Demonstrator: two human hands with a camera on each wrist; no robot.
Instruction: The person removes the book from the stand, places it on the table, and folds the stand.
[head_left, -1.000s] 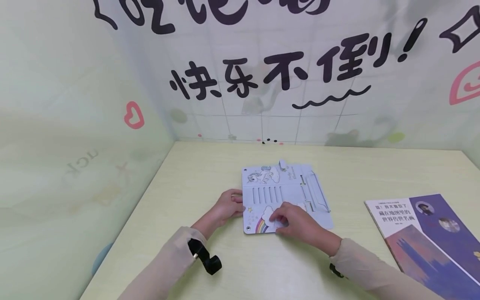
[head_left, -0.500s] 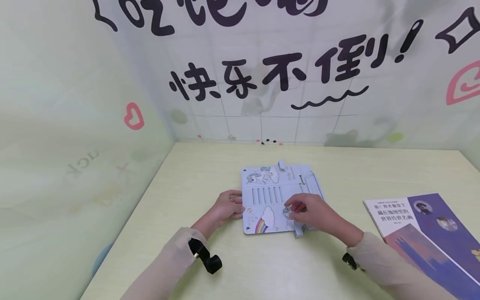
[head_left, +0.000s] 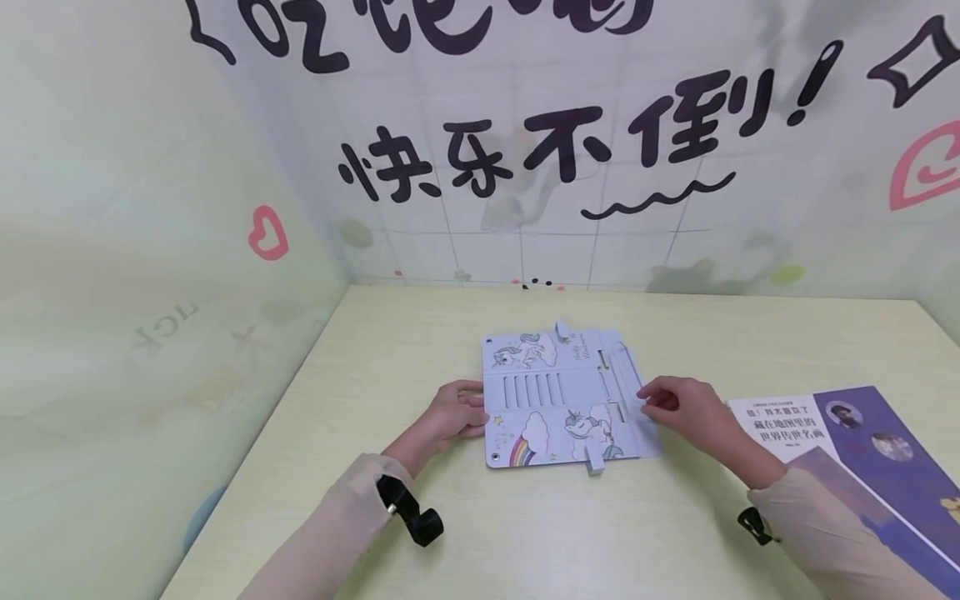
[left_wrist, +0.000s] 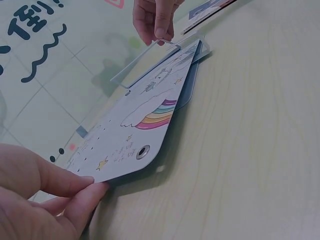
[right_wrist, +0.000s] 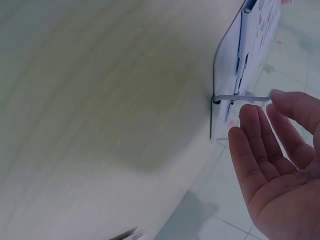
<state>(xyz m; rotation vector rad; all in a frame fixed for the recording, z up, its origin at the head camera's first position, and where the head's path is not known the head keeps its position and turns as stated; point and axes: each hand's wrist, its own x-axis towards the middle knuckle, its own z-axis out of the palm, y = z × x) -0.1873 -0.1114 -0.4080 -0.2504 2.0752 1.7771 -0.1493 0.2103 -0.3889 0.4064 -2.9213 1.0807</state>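
Note:
A pale blue folding book stand (head_left: 577,387) printed with unicorns, clouds and a rainbow lies on the table. My left hand (head_left: 455,410) holds its left edge; in the left wrist view, thumb and finger of that hand (left_wrist: 45,195) pinch the panel near a metal eyelet (left_wrist: 143,152). At the stand's right side is my right hand (head_left: 686,408). Its thumb and forefinger pinch the outer bar of a thin support frame (right_wrist: 245,98), which stands up from the panel in the right wrist view. Page clips jut from the near edge (head_left: 595,458) and the far edge.
To the right lies a purple and white book (head_left: 862,467), partly behind the right forearm. A printed fabric wall (head_left: 480,250) closes off the table's (head_left: 420,333) back and another stands along its left side.
My right hand has moved right, from the rainbow panel past the near clip to the support frame. The near clip now sticks out over the near edge. My left hand stays put.

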